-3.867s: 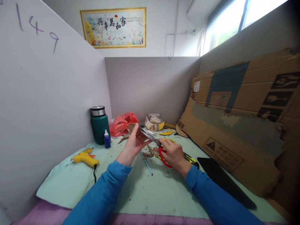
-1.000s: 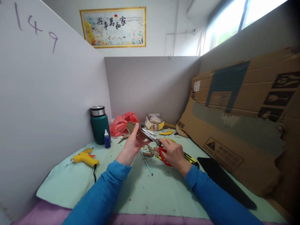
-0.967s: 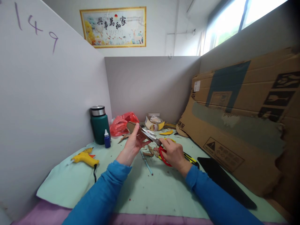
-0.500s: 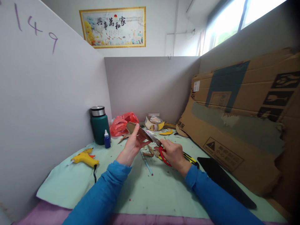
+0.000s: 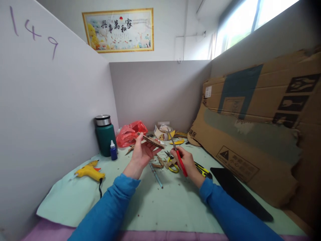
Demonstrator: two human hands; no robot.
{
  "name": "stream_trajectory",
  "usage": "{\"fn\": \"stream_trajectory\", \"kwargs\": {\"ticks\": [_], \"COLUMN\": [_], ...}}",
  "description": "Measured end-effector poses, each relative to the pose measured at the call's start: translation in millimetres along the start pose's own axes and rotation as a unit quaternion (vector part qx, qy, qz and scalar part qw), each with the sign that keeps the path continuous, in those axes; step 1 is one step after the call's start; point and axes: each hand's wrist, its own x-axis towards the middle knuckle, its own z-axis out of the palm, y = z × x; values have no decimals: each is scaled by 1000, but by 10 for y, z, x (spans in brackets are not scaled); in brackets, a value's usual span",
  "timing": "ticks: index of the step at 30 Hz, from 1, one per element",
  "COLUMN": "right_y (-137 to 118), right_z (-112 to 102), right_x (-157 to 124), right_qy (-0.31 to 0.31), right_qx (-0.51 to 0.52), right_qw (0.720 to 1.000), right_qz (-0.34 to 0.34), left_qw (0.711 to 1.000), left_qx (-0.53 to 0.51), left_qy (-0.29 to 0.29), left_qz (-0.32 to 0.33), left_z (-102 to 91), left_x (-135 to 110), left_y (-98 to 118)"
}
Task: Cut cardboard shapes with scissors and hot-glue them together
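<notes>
My left hand (image 5: pixel 140 155) holds a flat brown cardboard piece (image 5: pixel 151 141) level above the mint-green mat (image 5: pixel 75 194), thumb on its near end. My right hand (image 5: pixel 185 161) is closed on the red-handled scissors (image 5: pixel 178 156). Their blades point up and away, clear of the cardboard piece. Small cardboard scraps (image 5: pixel 160 162) lie on the mat under both hands, beside a thin blue pencil (image 5: pixel 156 175).
A yellow glue gun (image 5: pixel 87 170) lies at the left. A green flask (image 5: pixel 103 134), a small blue bottle (image 5: pixel 113 150) and a red bag (image 5: pixel 130 132) stand at the back. A large cardboard sheet (image 5: pixel 253 127) leans on the right, with a black strip (image 5: pixel 238 192) before it.
The scissors have come off the cardboard piece and swung upright to the right. The cardboard piece has tipped from slanted to level in my left hand. The view has shifted slightly.
</notes>
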Motion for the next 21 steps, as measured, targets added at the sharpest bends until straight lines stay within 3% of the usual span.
{"fn": "stream_trajectory", "kwargs": {"ticks": [3,6,9,13,17,21], "right_y": [-65,-170,-277,-289,-201,-213], "right_z": [69,107,101,96,122,118], "right_x": [-15,-34,-52,-67,-72,-104], "right_qy": [-21,-39,-58,-76,-49,-38], "right_qx": [103,214,266,265,218,106], "right_qw": [994,969,954,955,970,994], "right_qz": [41,113,124,106,92,5], "left_qw": [999,998,997,998,999,995], "left_qx": [-6,-4,3,5,-20,-86], "left_qy": [-35,-66,-82,-58,-23,1], "left_qz": [12,18,14,10,22,42], "left_z": [41,63,50,19,11,34], "left_x": [-35,-50,-38,-5,18,16], "left_y": [-3,-21,-50,-87,-84,-49]}}
